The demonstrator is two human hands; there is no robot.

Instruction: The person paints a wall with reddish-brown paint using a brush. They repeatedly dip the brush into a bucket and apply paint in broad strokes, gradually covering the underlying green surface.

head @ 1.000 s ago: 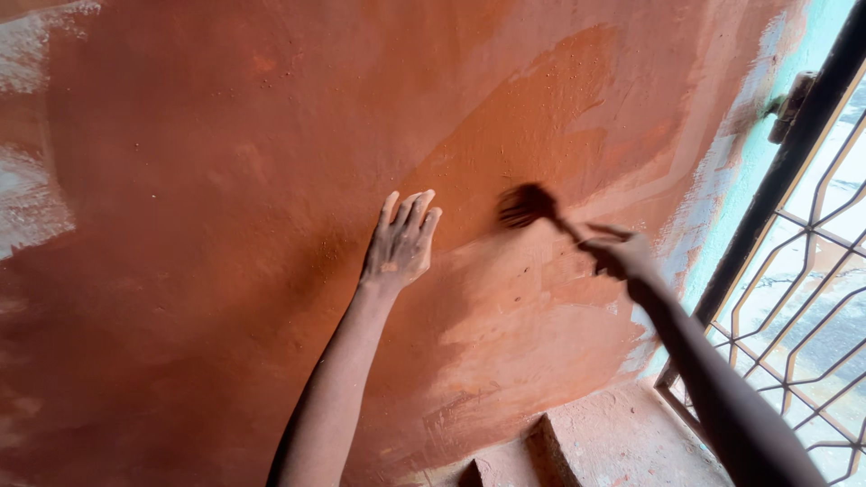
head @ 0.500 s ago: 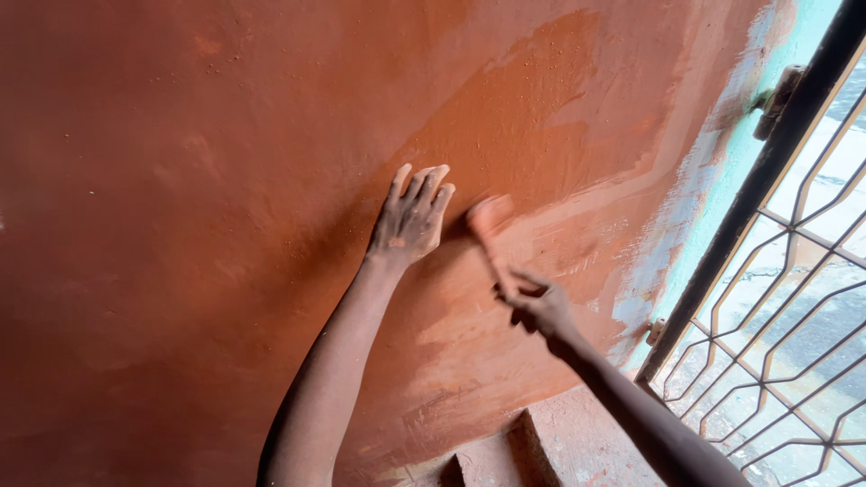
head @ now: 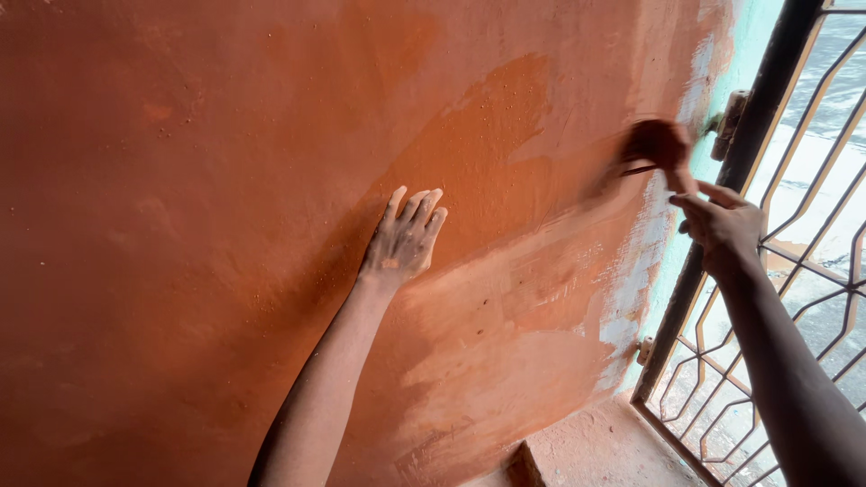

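Your right hand (head: 722, 225) is nearest, fingers clenched round the handle of a paintbrush (head: 657, 149), just beside the metal grille gate (head: 794, 225). Brush head is blurred, touching the orange wall (head: 180, 225) near the gate's hinge edge. Your left hand (head: 403, 242) sits farther along the wall from the gate: released, fingers straight and together, palm flat on the wet paint.
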